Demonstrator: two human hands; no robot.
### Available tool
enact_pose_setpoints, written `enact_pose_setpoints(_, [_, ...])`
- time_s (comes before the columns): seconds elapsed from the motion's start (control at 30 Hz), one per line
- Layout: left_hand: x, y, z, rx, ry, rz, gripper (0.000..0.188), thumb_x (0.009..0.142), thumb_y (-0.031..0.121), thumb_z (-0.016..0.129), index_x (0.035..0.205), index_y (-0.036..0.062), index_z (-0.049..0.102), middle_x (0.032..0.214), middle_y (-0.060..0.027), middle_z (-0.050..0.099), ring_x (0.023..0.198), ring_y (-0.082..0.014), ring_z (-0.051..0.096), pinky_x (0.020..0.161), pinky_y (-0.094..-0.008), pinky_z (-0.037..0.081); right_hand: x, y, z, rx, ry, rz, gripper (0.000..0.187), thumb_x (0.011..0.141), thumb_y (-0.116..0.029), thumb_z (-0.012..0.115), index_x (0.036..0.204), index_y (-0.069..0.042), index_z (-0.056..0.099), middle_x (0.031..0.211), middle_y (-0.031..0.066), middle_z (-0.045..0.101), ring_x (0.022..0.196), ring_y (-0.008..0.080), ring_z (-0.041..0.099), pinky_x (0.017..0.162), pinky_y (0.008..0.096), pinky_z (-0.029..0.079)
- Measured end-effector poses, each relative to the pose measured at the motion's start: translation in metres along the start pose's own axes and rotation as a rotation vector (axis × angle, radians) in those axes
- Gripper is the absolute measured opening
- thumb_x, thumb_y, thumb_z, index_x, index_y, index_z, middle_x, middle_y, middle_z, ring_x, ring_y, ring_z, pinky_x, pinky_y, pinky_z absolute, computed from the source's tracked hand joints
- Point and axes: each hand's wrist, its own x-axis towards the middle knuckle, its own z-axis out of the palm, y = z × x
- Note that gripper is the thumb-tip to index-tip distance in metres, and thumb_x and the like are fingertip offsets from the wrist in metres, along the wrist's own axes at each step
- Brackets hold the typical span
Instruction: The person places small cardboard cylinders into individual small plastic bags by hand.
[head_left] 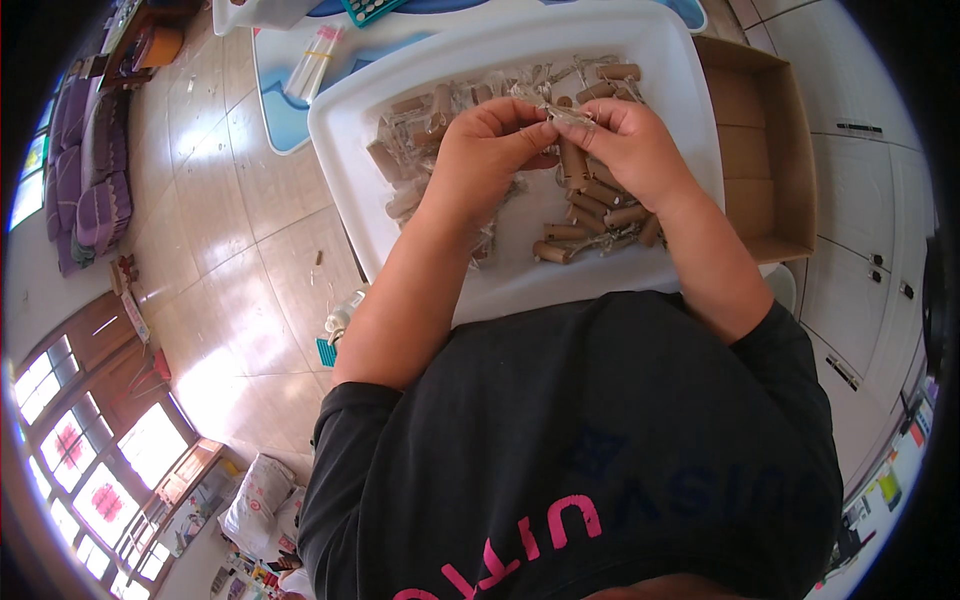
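Over a white plastic tub (pixel 345 130), my left hand (pixel 485 150) and my right hand (pixel 632 140) meet with closed fingertips. Both pinch a pale bundle of string (pixel 570 117), perhaps with some clear wrap. Just below it a brown cylinder (pixel 573 165) hangs or rests upright; whether it is tied to that string I cannot tell. Several bare brown cylinders with pale strings lie in a loose pile (pixel 600 210) under my right hand. To the left and behind, more brown cylinders in crinkled clear wrapping (pixel 415 125) fill the tub.
An open cardboard box (pixel 770 170) stands against the tub's right side. Beyond the tub is a blue-and-white table (pixel 275 90) with a banded bundle of clear sleeves (pixel 317 65) and a teal tray (pixel 370 8). A white bottle (pixel 345 312) sits left of the tub.
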Motion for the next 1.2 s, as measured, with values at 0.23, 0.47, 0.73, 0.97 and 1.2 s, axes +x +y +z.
enact_pose_setpoints(0.23, [-0.001,0.005,0.004,-0.007,0.104,-0.035,0.017,0.083,0.006,0.06,0.098,-0.0022,0.057,0.089,-0.0069,0.062,0.08,-0.0141,0.061,0.072,-0.0264,0.053,-0.012,-0.02,0.013,-0.363,0.215,-0.443,0.02,0.078,-0.016,0.067,0.092,-0.003,0.061,0.073,0.0019,0.059,0.067,0.0058,0.054,0.059,0.0202,0.043])
enact_pose_setpoints(0.47, [-0.001,0.006,0.003,0.106,0.062,0.024,0.02,0.082,0.007,0.062,0.099,-0.002,0.057,0.089,-0.0086,0.064,0.076,-0.0118,0.058,0.069,-0.024,0.048,-0.002,-0.008,0.002,-0.03,0.37,-0.504,0.012,0.081,-0.011,0.065,0.089,-0.003,0.062,0.073,-0.0035,0.058,0.063,0.0028,0.049,0.057,0.0184,0.041])
enact_pose_setpoints(0.73, [-0.001,0.008,0.001,0.036,0.088,0.001,0.016,0.083,0.007,0.06,0.096,-0.0005,0.058,0.087,-0.0086,0.064,0.074,-0.0104,0.056,0.067,-0.0226,0.045,0.0,-0.015,-0.002,0.256,0.439,-0.436,0.011,0.081,-0.012,0.066,0.086,-0.003,0.062,0.07,-0.0043,0.057,0.057,0.0008,0.044,0.049,0.0163,0.034])
enact_pose_setpoints(0.97, [-0.005,0.002,0.002,0.483,-0.04,0.291,0.022,0.082,0.013,0.065,0.096,-0.0018,0.06,0.087,-0.0069,0.062,0.073,-0.0122,0.058,0.067,-0.0239,0.046,-0.001,-0.016,-0.008,0.485,0.34,-0.272,0.008,0.08,-0.011,0.066,0.082,-0.006,0.061,0.068,-0.0053,0.054,0.05,-0.0017,0.035,0.042,0.0166,0.023])
enact_pose_setpoints(1.2, [0.001,0.007,0.009,0.003,0.183,0.187,0.016,0.08,0.007,0.066,0.092,-0.0015,0.061,0.079,-0.0065,0.062,0.067,-0.0106,0.058,0.064,-0.0233,0.049,-0.011,-0.021,0.002,0.399,0.044,-0.19,0.014,0.081,-0.01,0.065,0.092,-0.003,0.062,0.077,-0.0019,0.056,0.073,0.0037,0.051,0.063,0.0154,0.041])
